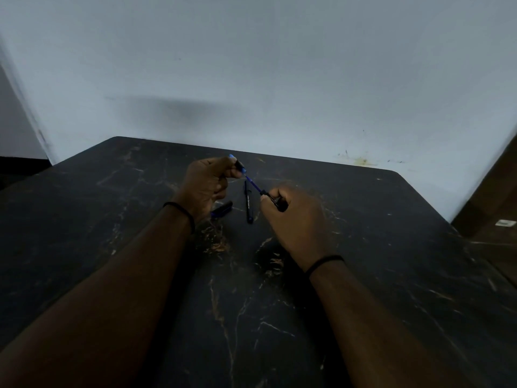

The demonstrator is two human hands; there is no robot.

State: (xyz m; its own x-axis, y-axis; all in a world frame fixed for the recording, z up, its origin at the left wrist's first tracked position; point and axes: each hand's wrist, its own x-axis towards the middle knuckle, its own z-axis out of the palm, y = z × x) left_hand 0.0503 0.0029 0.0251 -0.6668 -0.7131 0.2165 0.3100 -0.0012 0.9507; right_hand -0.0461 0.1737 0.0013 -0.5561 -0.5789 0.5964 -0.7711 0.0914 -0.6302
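Note:
Above a dark marbled table point(363, 261), my left hand point(208, 183) pinches the black and blue front piece of a pen point(239, 165). A thin blue refill point(254, 186) runs from that piece down to the black barrel point(275, 201), which my right hand point(293, 217) grips. Both hands hover near the table's far middle, close together. On the table between them lies a whole dark blue pen point(248, 204), pointing toward me. A short black and blue pen part point(222, 209) lies just under my left hand, partly hidden by it.
A pale wall point(251, 65) rises right behind the table's far edge, with a yellowish stain point(363, 161) at the right. A brown wooden surface point(492, 208) stands to the right of the table. Each wrist wears a black band.

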